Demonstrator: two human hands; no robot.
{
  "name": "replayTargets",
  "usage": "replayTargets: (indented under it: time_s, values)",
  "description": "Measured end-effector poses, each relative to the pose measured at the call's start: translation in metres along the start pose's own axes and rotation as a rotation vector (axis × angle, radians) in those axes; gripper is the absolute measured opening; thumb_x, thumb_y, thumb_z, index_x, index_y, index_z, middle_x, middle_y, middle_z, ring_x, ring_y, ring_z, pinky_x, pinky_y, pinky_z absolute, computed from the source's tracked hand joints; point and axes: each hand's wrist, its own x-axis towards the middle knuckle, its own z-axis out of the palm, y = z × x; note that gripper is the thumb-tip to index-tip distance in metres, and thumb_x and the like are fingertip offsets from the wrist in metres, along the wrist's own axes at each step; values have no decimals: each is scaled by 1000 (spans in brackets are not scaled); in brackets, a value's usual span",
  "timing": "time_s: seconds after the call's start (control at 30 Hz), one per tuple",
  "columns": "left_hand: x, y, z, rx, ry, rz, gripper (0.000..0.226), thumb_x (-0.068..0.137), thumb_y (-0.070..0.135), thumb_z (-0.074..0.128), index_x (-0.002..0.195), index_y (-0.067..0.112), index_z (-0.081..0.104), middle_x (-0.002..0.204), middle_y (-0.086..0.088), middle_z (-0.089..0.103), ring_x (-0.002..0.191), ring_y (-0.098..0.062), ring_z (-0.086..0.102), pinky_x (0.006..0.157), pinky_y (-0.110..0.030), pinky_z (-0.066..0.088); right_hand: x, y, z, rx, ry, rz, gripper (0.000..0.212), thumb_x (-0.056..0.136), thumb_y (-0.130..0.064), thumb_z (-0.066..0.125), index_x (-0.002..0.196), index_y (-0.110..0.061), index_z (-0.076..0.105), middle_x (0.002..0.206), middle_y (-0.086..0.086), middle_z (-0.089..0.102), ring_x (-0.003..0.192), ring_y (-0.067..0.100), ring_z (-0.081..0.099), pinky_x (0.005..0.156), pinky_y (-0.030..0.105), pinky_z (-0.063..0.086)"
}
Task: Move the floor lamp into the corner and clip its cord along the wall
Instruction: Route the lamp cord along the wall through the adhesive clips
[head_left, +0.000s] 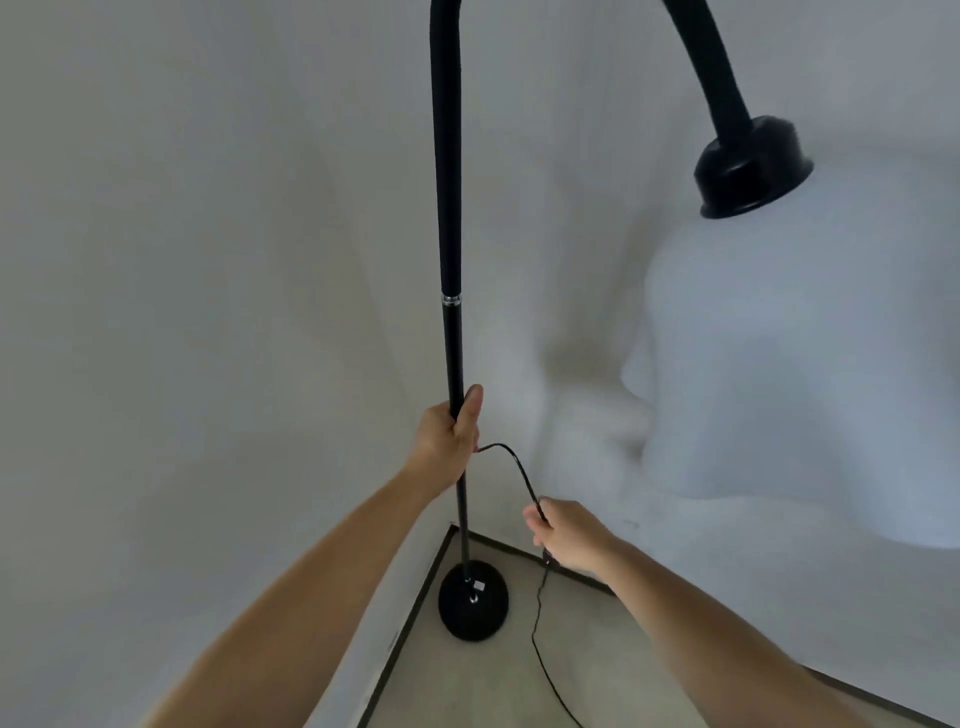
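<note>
In the head view the left hand (451, 441) wraps the black floor lamp's pole (453, 343), arm reaching up, while the right hand (566, 535) pinches the cord (511, 462) lower down, the lamp's round base (472, 605) standing on the floor in the corner.

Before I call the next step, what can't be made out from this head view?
- Top bend of the lamp pole: cut off by the upper edge.
- Cord: runs off the bottom edge, so the plug end is unseen.
- Cord where it meets the pole: hidden by the left hand.
- Cord section inside the right hand: covered by fingers.
- Wall clips: none discernible.
</note>
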Motion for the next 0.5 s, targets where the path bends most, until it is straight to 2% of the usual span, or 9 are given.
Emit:
replayTargets:
  time_s: [0.07, 0.13, 0.2, 0.27, 0.43, 0.5]
  values:
    - [11, -10, -8, -25, -10, -33, 69, 83, 75, 38, 64, 9, 46, 56, -7, 45, 49, -13, 46, 51, -16, 43, -2, 1, 1, -23, 63, 49, 31, 102, -26, 33, 77, -12, 44, 86, 17, 71, 69, 23, 63, 68, 40, 51]
    - [22, -17, -14, -54, -10, -36, 62, 93, 64, 42, 62, 10, 43, 51, 0, 43, 47, -11, 46, 52, -20, 45, -3, 3, 4, -26, 127, 86, 33, 103, -30, 33, 75, -13, 41, 83, 20, 69, 63, 25, 56, 66, 40, 49]
    - [27, -20, -17, -86, -13, -18, 59, 96, 59, 44, 61, 11, 41, 46, 4, 40, 46, -12, 44, 50, -21, 44, -5, 9, 9, -14, 157, 141, 37, 103, -33, 33, 77, -9, 43, 80, 20, 68, 63, 25, 56, 66, 42, 50]
    - [30, -23, -18, -120, -32, 18, 57, 97, 57, 44, 64, 10, 42, 51, -3, 37, 49, -17, 41, 48, -20, 40, -6, 16, 16, -5, 191, 200, 39, 102, -36, 34, 82, -5, 45, 76, 17, 65, 63, 25, 54, 61, 38, 44]
    - [27, -33, -9, -179, -59, 68, 51, 98, 52, 45, 72, 8, 47, 60, -9, 43, 53, -16, 42, 48, -15, 39, -24, 27, 37, 3, 281, 226, 39, 102, -42, 39, 75, -14, 43, 63, 4, 55, 56, 20, 47, 57, 35, 39]
    - [26, -38, -6, -183, -84, 93, 51, 99, 52, 45, 74, 7, 48, 60, -9, 45, 52, -13, 44, 50, -17, 42, -38, 29, 47, 0, 305, 224, 40, 102, -42, 40, 76, -11, 45, 68, 8, 61, 60, 23, 52, 60, 37, 43]
